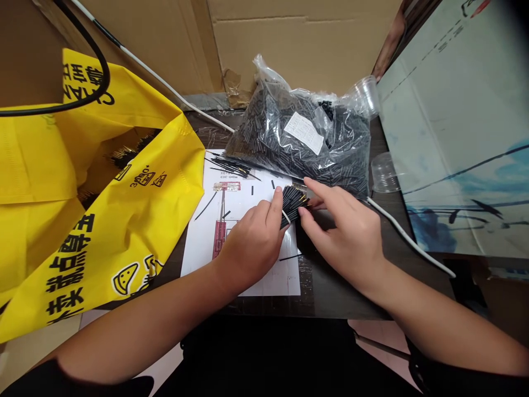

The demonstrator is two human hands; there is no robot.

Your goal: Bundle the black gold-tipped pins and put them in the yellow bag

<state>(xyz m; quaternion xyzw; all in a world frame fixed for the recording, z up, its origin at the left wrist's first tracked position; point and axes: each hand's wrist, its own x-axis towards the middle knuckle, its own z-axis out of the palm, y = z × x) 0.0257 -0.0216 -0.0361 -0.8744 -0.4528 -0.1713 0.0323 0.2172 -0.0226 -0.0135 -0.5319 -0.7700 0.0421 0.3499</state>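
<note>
A bundle of thin black wires (294, 203) with gold-coloured tips, bound by a white band, lies in my left hand (258, 237), whose fingers are wrapped round it. On the right side of the bundle, my right hand (347, 229) has its thumb and index finger apart, the thumb at the wire tips. Beneath my left hand is a printed white sheet (198, 242) with a pink and red drawing. Loose black wires (233, 165) and a few short black pieces rest on the sheet.
Behind the hands sits a clear bag of small black tubes (306, 138) with a white label. A yellow bag (165, 220) holding more wires stands at left. Clear plastic cups (386, 173), a white cable (409, 240) and a pale printed board (454, 138) are at right; cardboard (297, 49) stands behind.
</note>
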